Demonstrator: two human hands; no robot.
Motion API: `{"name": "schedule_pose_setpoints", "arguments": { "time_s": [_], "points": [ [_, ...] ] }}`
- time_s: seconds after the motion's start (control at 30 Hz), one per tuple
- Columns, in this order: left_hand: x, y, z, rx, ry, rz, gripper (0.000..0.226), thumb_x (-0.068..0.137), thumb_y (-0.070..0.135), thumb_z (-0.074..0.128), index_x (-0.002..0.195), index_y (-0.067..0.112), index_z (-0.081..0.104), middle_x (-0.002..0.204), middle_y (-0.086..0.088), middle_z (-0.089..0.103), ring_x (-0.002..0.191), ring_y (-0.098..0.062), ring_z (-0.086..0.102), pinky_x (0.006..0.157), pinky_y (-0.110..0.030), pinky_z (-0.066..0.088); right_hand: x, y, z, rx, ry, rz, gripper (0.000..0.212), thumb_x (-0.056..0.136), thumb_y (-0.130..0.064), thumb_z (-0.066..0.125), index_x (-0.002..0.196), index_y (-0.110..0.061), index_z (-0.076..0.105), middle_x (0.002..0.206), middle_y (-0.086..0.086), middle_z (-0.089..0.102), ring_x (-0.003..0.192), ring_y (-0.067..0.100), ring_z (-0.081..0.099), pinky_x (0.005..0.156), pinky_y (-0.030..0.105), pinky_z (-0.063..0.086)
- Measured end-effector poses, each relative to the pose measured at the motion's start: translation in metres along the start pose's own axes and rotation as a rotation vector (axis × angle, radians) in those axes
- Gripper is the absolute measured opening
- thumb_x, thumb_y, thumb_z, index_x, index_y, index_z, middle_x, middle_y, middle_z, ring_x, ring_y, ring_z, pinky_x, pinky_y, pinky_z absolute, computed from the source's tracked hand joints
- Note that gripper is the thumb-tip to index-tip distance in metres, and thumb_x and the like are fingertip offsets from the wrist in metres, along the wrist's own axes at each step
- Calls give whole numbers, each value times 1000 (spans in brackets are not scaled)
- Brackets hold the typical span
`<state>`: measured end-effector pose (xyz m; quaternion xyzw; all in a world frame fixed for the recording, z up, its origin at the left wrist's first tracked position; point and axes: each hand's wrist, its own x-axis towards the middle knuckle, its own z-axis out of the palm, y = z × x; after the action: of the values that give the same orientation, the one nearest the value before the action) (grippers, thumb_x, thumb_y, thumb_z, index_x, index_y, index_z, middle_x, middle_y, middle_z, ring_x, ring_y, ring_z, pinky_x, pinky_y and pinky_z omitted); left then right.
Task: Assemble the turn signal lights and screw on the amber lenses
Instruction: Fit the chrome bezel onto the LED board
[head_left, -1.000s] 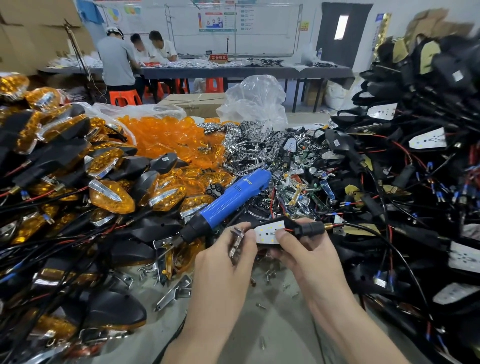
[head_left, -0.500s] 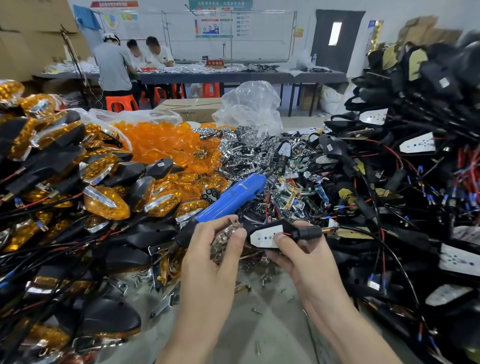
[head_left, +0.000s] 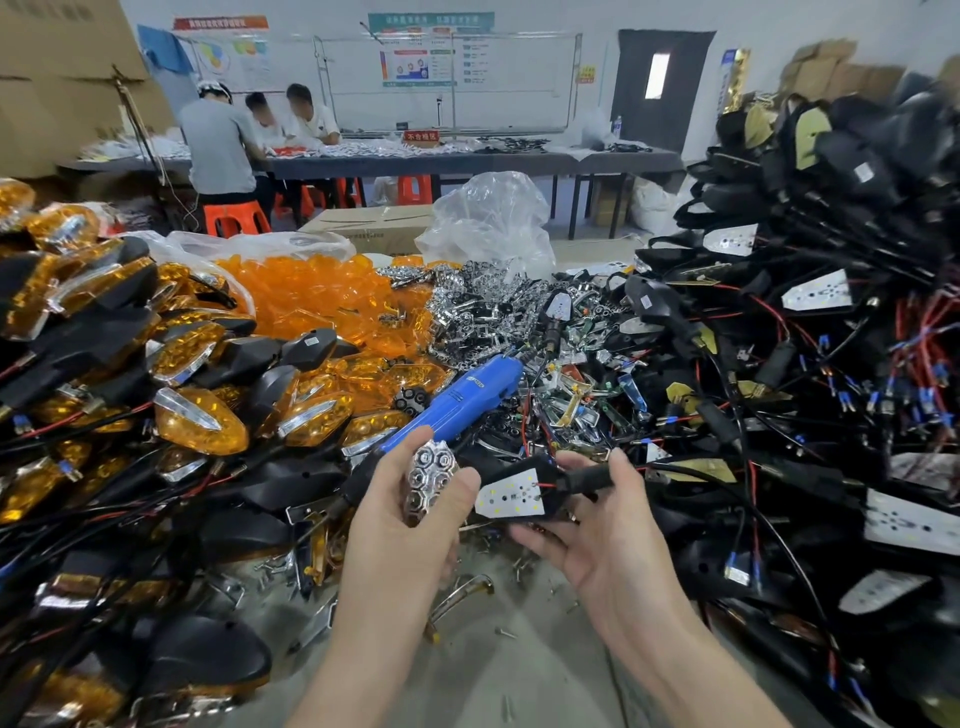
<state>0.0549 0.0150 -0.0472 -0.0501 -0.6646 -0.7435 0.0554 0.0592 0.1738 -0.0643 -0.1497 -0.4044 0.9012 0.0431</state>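
My left hand (head_left: 400, 512) grips a chrome reflector (head_left: 429, 478) with honeycomb cells, its shiny face turned up toward me. Just to its right, my right hand (head_left: 597, 525) holds a black turn signal housing (head_left: 524, 491) by its stalk; a white LED board with a red wire shows in its open face. Reflector and housing sit side by side, a small gap between them. Loose amber lenses (head_left: 317, 301) lie heaped at the back left. A blue electric screwdriver (head_left: 457, 397) lies on the pile just beyond my left hand.
Finished amber-lensed signals (head_left: 200, 423) with wires pile up on the left. Unfinished black housings (head_left: 810, 364) with red and black wires tower on the right. Chrome reflectors (head_left: 483, 312) fill the middle back. Loose screws (head_left: 501, 631) dot the grey table. Three people work at a far table.
My left hand has turned the chrome reflector so its honeycomb face shows and raised it next to the housing. Both hands have lifted slightly.
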Motion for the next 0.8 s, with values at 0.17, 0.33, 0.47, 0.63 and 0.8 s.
{"name": "schedule_pose_setpoints", "arguments": {
  "time_s": [0.17,0.33,0.47,0.63,0.8],
  "points": [
    [-3,-5,4,106,61,97,38,83,34,70,112,48,50,97,11,67,63,-8,53,68,-37,43,-3,1,-1,-61,-49,-21,46,110,-40,31,115,-12,66,94,17,77,80,30,77,60,35,61],
    [-5,-4,0,282,35,241,39,80,49,67,115,49,53,115,21,63,100,0,63,86,-26,47,-4,0,0,-95,-97,-67,43,101,-46,42,115,-14,66,105,21,76,91,33,76,66,34,61],
    [-6,-2,-5,517,-89,368,47,87,49,61,131,54,46,132,35,46,129,9,41,96,-4,34,-4,0,-1,-102,-111,-81,50,84,-52,51,111,-13,65,108,23,74,94,35,75,69,35,62],
    [-6,-10,-5,639,-226,426,52,95,38,59,141,53,38,137,39,37,137,7,33,101,-11,35,-2,3,-3,-131,-138,-100,48,85,-51,52,106,-10,63,103,22,75,87,32,76,68,33,61],
    [-5,-12,-4,641,-274,437,47,95,42,56,138,51,42,139,37,39,139,3,33,104,-1,21,-4,3,-3,-171,-145,-151,36,86,-52,55,91,-21,74,99,19,76,82,26,75,66,30,60]
  ]
}}
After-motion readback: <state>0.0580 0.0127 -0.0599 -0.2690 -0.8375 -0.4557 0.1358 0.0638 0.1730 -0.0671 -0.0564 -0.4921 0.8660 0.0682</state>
